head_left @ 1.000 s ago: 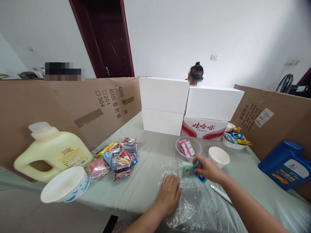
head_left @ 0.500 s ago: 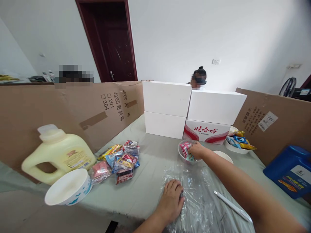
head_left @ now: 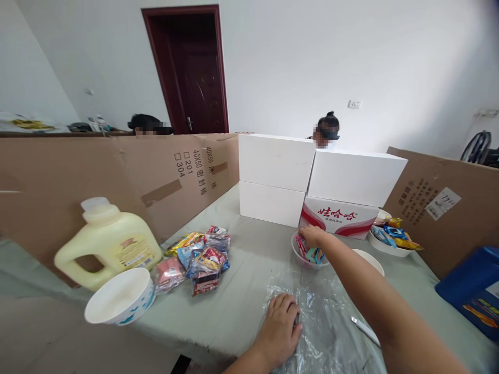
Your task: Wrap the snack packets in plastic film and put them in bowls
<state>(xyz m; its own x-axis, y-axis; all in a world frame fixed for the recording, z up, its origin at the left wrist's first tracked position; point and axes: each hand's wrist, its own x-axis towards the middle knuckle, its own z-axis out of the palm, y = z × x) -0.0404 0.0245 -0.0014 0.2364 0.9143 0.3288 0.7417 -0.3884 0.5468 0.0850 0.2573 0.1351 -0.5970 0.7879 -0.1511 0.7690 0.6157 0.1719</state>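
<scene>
My left hand [head_left: 283, 326] lies palm down, fingers flat, on a crinkled clear plastic bag [head_left: 327, 322] at the table's near edge. My right hand [head_left: 313, 236] reaches forward over a clear bowl [head_left: 293, 249] and holds nothing; its loosely bent fingers are at the red snack packets [head_left: 301, 245] inside. A teal and blue packet [head_left: 316, 255] lies in the bowl just under my wrist. A white paper cup [head_left: 369, 259] stands right of the bowl, partly hidden by my forearm.
A snack pile [head_left: 198, 254], a white bowl [head_left: 119, 297] and a yellow jug [head_left: 109, 241] are at the left. White boxes [head_left: 275, 179] and a red-printed box [head_left: 337, 217] stand behind. A snack dish [head_left: 390, 245], a blue jug [head_left: 473, 283] and a white stick [head_left: 364, 330] are at the right. Cardboard walls enclose the table; people sit behind them.
My right hand carried the teal and blue packet from above the plastic bag forward to the clear bowl and let it go there. My left hand stayed on the bag.
</scene>
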